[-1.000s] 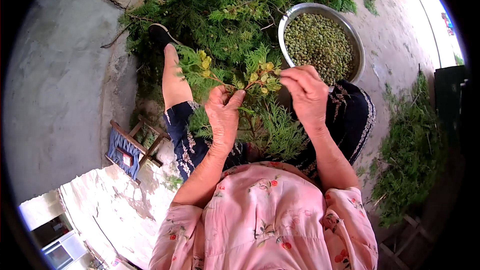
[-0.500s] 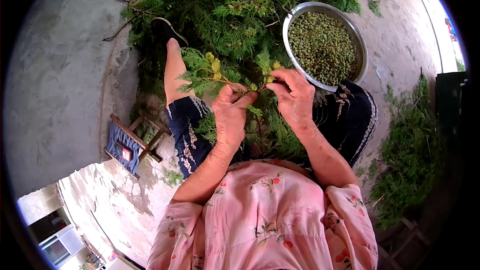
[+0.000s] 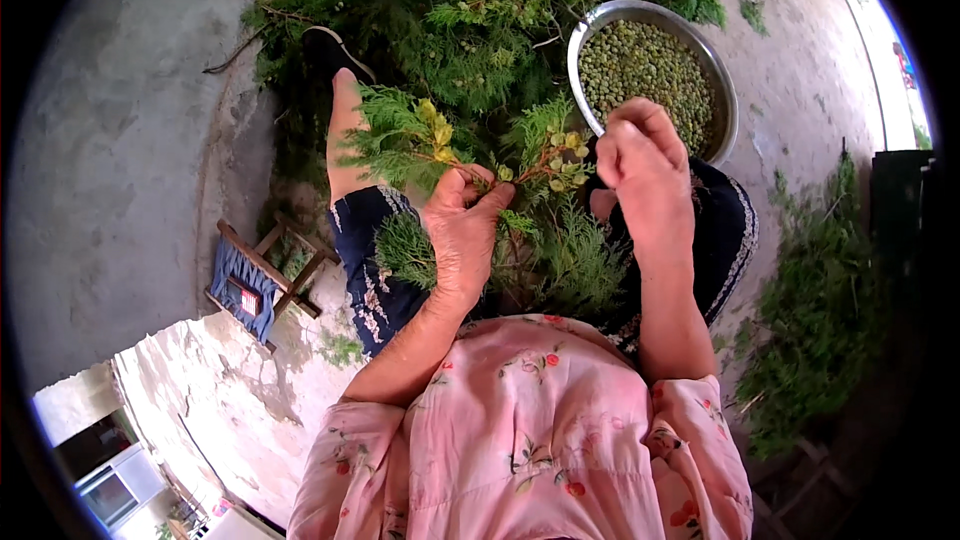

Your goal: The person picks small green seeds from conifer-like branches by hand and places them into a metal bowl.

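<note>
A broad heap of evergreen branches (image 3: 450,30) filled the ground at twelve o'clock, and a lesser mound of loose greenery (image 3: 815,320) lay between three and four. Between one and two o'clock stood a round metal basin (image 3: 731,90), well filled with small green cones (image 3: 640,60). At nine o'clock was a wooden stool with a blue seat (image 3: 238,270).

The leafy sprig (image 3: 538,170) in hand sat just above the centre, toward twelve, its stems forking out to both sides. The left hand (image 3: 463,240) pinched it at the fork, thumb against fingers; such a hold, close to the cones, seemed the right one, since gripping lower would probably let the stems sway. The right hand (image 3: 650,170) was at two o'clock, clear of the sprig and overlapping the basin's near rim in view, its fingers curled inward; whether anything lay between the fingertips could not be told.

Smallest were the yellow-green clusters on the sprig: one (image 3: 437,128) toward ten o'clock from the left thumb, another (image 3: 568,165) between two and three. Handling these singly, with a short twist near the stalk, would likely strip less foliage than a hard tug.
</note>
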{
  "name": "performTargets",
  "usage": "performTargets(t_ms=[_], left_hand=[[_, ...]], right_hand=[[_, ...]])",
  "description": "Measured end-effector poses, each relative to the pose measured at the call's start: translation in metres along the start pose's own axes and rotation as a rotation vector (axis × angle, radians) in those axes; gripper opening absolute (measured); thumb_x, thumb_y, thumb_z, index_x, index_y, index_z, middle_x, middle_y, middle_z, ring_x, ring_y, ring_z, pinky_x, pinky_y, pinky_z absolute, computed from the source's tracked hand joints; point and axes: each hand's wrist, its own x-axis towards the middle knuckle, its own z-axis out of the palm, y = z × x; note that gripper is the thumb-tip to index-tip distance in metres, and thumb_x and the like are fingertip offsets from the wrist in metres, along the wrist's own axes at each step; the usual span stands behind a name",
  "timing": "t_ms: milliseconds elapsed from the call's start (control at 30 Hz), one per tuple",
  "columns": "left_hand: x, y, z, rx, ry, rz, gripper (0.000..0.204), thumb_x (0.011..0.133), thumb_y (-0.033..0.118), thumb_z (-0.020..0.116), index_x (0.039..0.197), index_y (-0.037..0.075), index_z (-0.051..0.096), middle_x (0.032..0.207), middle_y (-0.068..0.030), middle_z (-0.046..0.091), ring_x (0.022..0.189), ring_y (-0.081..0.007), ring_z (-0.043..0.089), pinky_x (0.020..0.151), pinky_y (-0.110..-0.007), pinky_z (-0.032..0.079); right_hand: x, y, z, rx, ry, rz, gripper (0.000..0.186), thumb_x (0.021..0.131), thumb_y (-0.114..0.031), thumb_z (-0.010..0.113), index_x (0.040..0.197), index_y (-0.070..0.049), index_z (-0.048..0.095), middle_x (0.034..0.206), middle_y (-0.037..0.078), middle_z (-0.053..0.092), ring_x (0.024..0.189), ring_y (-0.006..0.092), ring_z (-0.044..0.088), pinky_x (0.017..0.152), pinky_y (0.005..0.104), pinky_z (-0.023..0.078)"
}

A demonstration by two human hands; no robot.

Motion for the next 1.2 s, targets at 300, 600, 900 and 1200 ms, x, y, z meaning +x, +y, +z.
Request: performTargets(t_ms=[300, 600, 900, 1200], left_hand=[[0.000, 0.000, 0.004, 0.081, -0.058, 0.065, 0.022, 0.071, -0.008, 0.063, 0.086, 0.001, 0.050, 0.069, 0.0001, 0.055, 0.060, -0.0035, 0.048, 0.055, -0.018, 0.042], [0.003, 0.013, 0.004, -0.141, -0.125, -0.111, 0.034, 0.069, -0.010, 0.060, 0.099, -0.003, 0.047, 0.071, -0.0052, 0.059, 0.065, -0.0072, 0.053, 0.063, -0.019, 0.042], [0.005, 0.013, 0.000, -0.224, -0.204, -0.153, 0.044, 0.065, -0.010, 0.063, 0.104, -0.002, 0.045, 0.071, -0.0060, 0.059, 0.067, -0.0103, 0.055, 0.066, -0.021, 0.043], [0.007, 0.021, 0.002, -0.269, -0.281, -0.231, 0.044, 0.065, -0.011, 0.061, 0.104, -0.001, 0.045, 0.071, -0.0062, 0.058, 0.068, -0.0104, 0.055, 0.065, -0.023, 0.044]], right_hand=[[-0.013, 0.057, 0.000, -1.374, -0.407, -0.428, 0.021, 0.076, -0.006, 0.063, 0.096, 0.000, 0.059, 0.080, 0.012, 0.062, 0.067, 0.0136, 0.058, 0.062, 0.0234, 0.046], [-0.018, 0.057, 0.002, -0.556, -0.112, 0.299, 0.008, 0.083, -0.006, 0.055, 0.078, 0.000, 0.058, 0.055, -0.004, 0.044, 0.045, 0.0039, 0.036, 0.040, 0.0188, 0.027], [-0.018, 0.057, -0.012, -0.022, -0.055, 0.549, 0.011, 0.084, -0.012, 0.058, 0.081, -0.002, 0.057, 0.053, -0.001, 0.043, 0.039, 0.0062, 0.031, 0.035, 0.0202, 0.022], [-0.023, 0.046, -0.012, 0.079, -0.083, 0.573, 0.011, 0.083, -0.013, 0.058, 0.081, -0.002, 0.056, 0.054, -0.003, 0.041, 0.039, 0.0049, 0.030, 0.036, 0.0182, 0.024]])
